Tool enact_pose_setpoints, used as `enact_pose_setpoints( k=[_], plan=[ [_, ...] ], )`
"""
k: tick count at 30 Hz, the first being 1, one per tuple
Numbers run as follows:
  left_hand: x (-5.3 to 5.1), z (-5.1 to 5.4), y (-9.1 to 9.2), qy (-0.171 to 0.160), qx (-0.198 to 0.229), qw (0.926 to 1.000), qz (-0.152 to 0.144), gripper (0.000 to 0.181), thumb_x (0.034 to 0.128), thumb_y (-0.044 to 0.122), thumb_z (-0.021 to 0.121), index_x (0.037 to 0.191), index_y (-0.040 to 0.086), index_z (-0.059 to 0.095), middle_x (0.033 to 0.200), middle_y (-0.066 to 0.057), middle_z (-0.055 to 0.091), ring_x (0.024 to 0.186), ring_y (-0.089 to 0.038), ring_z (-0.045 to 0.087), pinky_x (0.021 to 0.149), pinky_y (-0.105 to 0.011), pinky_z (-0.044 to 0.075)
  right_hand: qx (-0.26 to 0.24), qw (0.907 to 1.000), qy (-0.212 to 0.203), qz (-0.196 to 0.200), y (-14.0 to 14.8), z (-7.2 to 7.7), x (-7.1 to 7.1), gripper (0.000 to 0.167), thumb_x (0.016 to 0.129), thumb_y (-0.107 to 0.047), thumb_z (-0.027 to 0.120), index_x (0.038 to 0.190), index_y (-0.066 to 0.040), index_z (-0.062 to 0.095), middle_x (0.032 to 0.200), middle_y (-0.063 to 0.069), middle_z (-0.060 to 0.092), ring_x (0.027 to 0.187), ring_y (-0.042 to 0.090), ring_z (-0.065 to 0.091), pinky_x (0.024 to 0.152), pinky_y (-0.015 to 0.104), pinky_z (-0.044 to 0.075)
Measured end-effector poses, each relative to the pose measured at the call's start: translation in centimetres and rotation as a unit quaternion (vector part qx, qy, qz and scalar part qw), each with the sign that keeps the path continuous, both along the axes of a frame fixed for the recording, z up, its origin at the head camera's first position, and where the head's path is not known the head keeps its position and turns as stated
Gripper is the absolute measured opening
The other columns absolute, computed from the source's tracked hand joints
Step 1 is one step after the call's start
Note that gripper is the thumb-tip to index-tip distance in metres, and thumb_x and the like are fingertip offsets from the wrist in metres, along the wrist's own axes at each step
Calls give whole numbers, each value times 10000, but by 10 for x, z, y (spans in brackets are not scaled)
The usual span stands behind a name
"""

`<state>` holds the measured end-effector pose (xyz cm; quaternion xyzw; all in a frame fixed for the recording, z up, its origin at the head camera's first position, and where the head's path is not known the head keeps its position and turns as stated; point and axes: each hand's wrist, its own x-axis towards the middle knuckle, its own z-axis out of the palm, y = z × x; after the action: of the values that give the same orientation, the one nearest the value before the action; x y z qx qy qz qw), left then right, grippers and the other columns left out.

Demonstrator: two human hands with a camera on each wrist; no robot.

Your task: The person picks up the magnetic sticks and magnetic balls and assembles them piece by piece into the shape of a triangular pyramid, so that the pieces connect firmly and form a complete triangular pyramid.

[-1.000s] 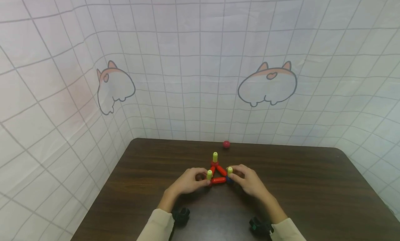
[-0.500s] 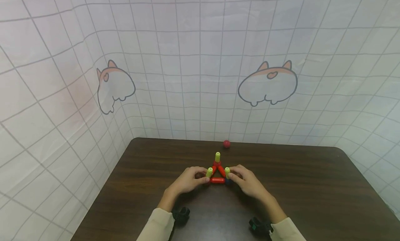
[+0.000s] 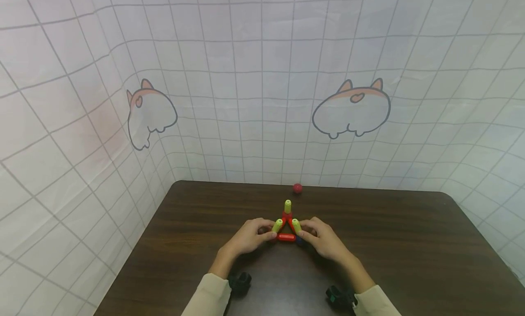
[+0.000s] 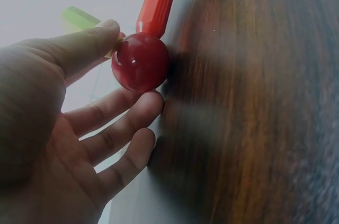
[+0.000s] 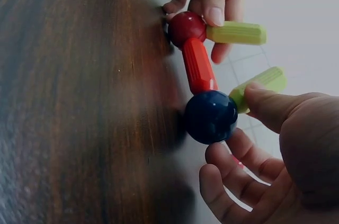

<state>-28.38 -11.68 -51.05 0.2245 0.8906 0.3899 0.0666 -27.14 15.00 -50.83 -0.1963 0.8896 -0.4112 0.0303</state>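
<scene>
A triangle of red magnetic rods joined by balls lies on the table, its front red rod (image 3: 286, 237) crossing between the two hands. My left hand (image 3: 251, 237) pinches the left yellow-green magnetic rod (image 3: 277, 225), which rises from a dark red ball (image 4: 140, 62). On the other side, my right hand (image 3: 324, 237) pinches the right yellow-green magnetic rod (image 3: 296, 226), set on a dark blue ball (image 5: 211, 117). Both of these rods tilt inward. A third yellow-green rod (image 3: 288, 206) stands upright on the back ball, untouched. Fingers partly cover the front corners.
A loose dark red ball (image 3: 297, 188) sits near the table's back edge. The dark wooden table (image 3: 410, 243) meets a white grid-patterned curtain (image 3: 262, 102) behind and at the sides. Each wrist wears a black camera (image 3: 241, 284).
The two front yellow-green rods have gone from nearly upright to leaning inward, their tops closer together. The triangle has turned slightly, its back corner shifting right. Both hands stay almost in place.
</scene>
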Motion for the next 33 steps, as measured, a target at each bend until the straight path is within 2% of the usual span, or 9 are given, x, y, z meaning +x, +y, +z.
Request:
enact_pose_setpoints(
  k=[12,24,33],
  plan=[
    [0,-1,3,17,-40,10000,74,279,987,299,689,1242,191,725,1027,25,691,859,-96,593,722,-267,498,61,9999,52,-111,-1,-5,-2,219,949,-239,731,1149,-149,732,914,12,577,715,107,516,611,241,434],
    [0,-4,6,81,-41,9998,163,312,983,336,685,1267,210,714,1042,29,684,856,-100,594,723,-278,496,57,10000,-28,-20,-1,-6,-3,198,954,-258,729,1127,-163,718,958,2,611,764,120,552,650,252,464],
    [-1,-1,0,-16,-42,9997,256,349,955,290,739,1277,178,664,995,27,673,802,-102,582,682,-274,484,141,9989,-122,437,0,-5,-4,208,935,-325,752,1066,-174,695,841,-46,605,716,71,539,627,234,446]
  ],
)
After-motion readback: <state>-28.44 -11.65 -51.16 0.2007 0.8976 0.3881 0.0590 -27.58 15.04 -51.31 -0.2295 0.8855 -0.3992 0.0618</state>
